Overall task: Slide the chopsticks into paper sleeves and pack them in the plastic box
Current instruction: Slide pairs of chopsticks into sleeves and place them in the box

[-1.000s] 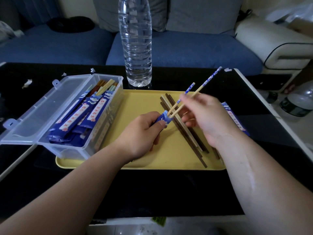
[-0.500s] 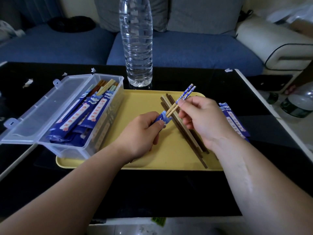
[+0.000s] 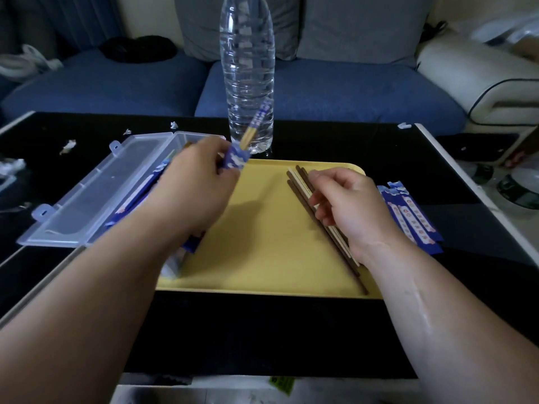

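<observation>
- The plastic box [image 3: 87, 205] sits at the tray's [image 3: 262, 258] left edge, with its lid lying open to the left.
- My left hand [image 3: 192, 188] holds the sleeved pair [image 3: 236, 158] above the box.
- The bottle [image 3: 248, 68] stands behind the tray.
- Loose chopsticks [image 3: 300, 185] lie on the tray's right side, under my right hand [image 3: 350, 208].
- Spare sleeves [image 3: 414, 220] lie right of the tray.

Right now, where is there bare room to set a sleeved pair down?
Free: the middle of the yellow tray, between the left hand and the loose chopsticks; also the black table in front of the tray. Crowded: the tray's right side under the right hand, the empty sleeves beyond it, and the plastic box.
</observation>
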